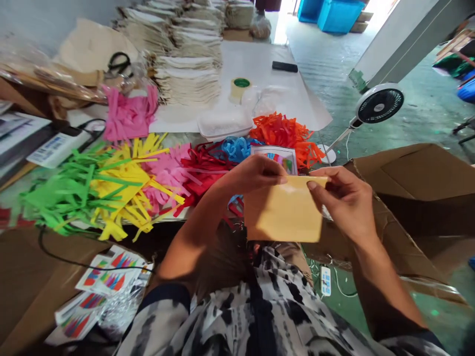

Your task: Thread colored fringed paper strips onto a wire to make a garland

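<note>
The top edge of the flat mustard-yellow sheet (pixel 284 212) disappears behind the fingers of the left hand (pixel 256 180) and the right hand (pixel 345 202), and its material cannot be told. Just beyond those fingers, a white printed card (pixel 275 158) loses its lower part behind the left hand, and a crumpled bundle of blue strips (pixel 234 148) is partly hidden too. Far past the fingertips, a small black rectangular object (pixel 284 66) is too small to identify. Farther still, bright blue plastic crates (pixel 336 15) are cut off by the top edge. Below the right hand's fingers, the print on a white power strip (pixel 325 281) is too small to read.
</note>
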Tool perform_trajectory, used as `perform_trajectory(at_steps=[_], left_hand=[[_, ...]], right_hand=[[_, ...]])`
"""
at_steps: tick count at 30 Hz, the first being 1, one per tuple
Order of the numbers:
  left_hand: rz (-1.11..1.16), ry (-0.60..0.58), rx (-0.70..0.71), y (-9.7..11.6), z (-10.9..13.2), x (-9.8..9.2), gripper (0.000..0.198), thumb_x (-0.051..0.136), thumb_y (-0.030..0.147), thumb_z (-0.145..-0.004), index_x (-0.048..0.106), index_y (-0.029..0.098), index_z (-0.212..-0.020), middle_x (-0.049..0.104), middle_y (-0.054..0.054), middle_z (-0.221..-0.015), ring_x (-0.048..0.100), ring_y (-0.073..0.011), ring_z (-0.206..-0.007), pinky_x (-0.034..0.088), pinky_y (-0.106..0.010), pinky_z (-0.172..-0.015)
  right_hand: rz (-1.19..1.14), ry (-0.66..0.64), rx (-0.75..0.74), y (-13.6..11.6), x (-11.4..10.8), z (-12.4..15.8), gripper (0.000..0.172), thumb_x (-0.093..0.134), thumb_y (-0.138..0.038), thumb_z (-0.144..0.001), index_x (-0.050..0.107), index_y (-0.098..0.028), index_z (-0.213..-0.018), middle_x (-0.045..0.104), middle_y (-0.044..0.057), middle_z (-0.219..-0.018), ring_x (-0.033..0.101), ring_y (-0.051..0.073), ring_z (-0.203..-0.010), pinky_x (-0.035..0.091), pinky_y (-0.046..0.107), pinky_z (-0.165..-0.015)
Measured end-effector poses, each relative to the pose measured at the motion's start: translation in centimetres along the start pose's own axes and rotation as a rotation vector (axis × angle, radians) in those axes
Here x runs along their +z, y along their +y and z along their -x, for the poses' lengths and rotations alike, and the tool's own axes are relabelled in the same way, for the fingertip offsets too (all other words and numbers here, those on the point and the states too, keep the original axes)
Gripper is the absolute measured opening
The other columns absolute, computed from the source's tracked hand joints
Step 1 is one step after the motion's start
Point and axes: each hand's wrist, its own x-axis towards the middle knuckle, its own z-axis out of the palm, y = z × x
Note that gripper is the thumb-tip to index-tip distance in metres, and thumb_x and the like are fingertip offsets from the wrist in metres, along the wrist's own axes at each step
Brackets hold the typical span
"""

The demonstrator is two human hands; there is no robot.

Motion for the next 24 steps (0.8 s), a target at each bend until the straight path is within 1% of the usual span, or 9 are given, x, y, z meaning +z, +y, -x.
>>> perform_trajectory(at_steps=[2, 3, 4, 8, 12, 14, 18, 21, 24], left_hand=[[-0.099, 0.006, 0.002, 0.1, 0.0, 0.3, 0.026, 0.070, 0.035, -0.092, 0.084, 0.013, -0.090, 0.071, -0.002, -0.076, 0.059, -0.0128, -0.074, 0.045, -0.024, -0.067], [-0.143, 0.010, 0.009, 0.3, 0.1, 0.4, 0.026, 0.069, 0.035, -0.092, 0.084, 0.013, -0.090, 0.069, -0.001, -0.074, 0.056, -0.0122, -0.073, 0.043, -0.024, -0.067], [-0.172, 0.015, 0.017, 0.4, 0.1, 0.5, 0.027, 0.068, 0.035, -0.092, 0.085, 0.013, -0.089, 0.066, 0.000, -0.072, 0.054, -0.0118, -0.071, 0.042, -0.024, -0.066], [-0.168, -0.011, 0.000, 1.0, 0.3, 0.7, 0.032, 0.067, 0.040, -0.093, 0.084, 0.014, -0.086, 0.060, 0.001, -0.069, 0.050, -0.0117, -0.069, 0.038, -0.024, -0.064], [-0.101, -0.039, -0.047, 0.8, 0.3, 0.6, 0.036, 0.068, 0.044, -0.092, 0.081, 0.013, -0.080, 0.059, 0.001, -0.067, 0.049, -0.0114, -0.066, 0.037, -0.025, -0.061], [-0.084, -0.038, -0.073, 0.7, 0.4, 0.6, 0.037, 0.069, 0.046, -0.091, 0.080, 0.013, -0.078, 0.059, 0.001, -0.066, 0.049, -0.0112, -0.064, 0.036, -0.025, -0.060], [-0.042, -0.011, -0.105, 0.9, 0.9, 0.6, 0.035, 0.071, 0.046, -0.088, 0.083, 0.014, -0.080, 0.066, -0.001, -0.071, 0.055, -0.0132, -0.069, 0.039, -0.024, -0.060], [-0.037, 0.006, -0.104, 1.2, 1.2, 0.6, 0.033, 0.072, 0.045, -0.088, 0.083, 0.015, -0.079, 0.068, -0.001, -0.072, 0.056, -0.0136, -0.070, 0.041, -0.024, -0.061], [-0.044, 0.010, -0.091, 1.3, 1.3, 0.7, 0.032, 0.073, 0.044, -0.087, 0.083, 0.015, -0.077, 0.069, -0.001, -0.071, 0.057, -0.0134, -0.068, 0.043, -0.024, -0.062]], right_hand=[[0.189, -0.033, -0.175, 0.1, -0.1, -0.1, 0.024, 0.079, -0.037, -0.095, 0.080, -0.031, -0.118, 0.078, 0.006, -0.121, 0.073, 0.024, -0.105, 0.060, 0.040, -0.086], [0.266, -0.038, -0.259, 0.1, -0.1, -0.1, 0.024, 0.077, -0.035, -0.096, 0.080, -0.032, -0.120, 0.077, 0.006, -0.127, 0.072, 0.026, -0.114, 0.059, 0.044, -0.094], [0.325, -0.037, -0.331, 0.1, -0.1, -0.1, 0.023, 0.076, -0.034, -0.098, 0.080, -0.034, -0.120, 0.077, 0.006, -0.128, 0.071, 0.027, -0.118, 0.057, 0.047, -0.099], [0.487, 0.052, -0.525, 0.4, 0.3, 0.1, 0.021, 0.076, -0.029, -0.098, 0.080, -0.037, -0.116, 0.081, 0.002, -0.115, 0.074, 0.026, -0.109, 0.051, 0.051, -0.107], [0.590, 0.098, -0.641, 0.7, 0.7, 0.7, 0.029, 0.078, -0.026, -0.095, 0.079, -0.038, -0.121, 0.083, 0.000, -0.109, 0.074, 0.024, -0.105, 0.046, 0.051, -0.110], [0.608, 0.100, -0.642, 0.9, 0.8, 1.2, 0.031, 0.078, -0.026, -0.095, 0.078, -0.040, -0.122, 0.083, -0.002, -0.107, 0.074, 0.023, -0.103, 0.045, 0.051, -0.110], [0.574, 0.085, -0.513, 1.1, 1.0, 1.6, 0.026, 0.077, -0.029, -0.092, 0.080, -0.046, -0.112, 0.084, -0.005, -0.104, 0.074, 0.024, -0.103, 0.044, 0.056, -0.112], [0.495, 0.090, -0.429, 1.1, 1.2, 1.5, 0.028, 0.076, -0.033, -0.093, 0.080, -0.043, -0.118, 0.084, -0.002, -0.111, 0.073, 0.027, -0.108, 0.045, 0.057, -0.113], [0.448, 0.066, -0.431, 0.9, 1.5, 1.2, 0.027, 0.074, -0.034, -0.095, 0.079, -0.039, -0.122, 0.083, 0.001, -0.113, 0.073, 0.027, -0.110, 0.046, 0.055, -0.113]])
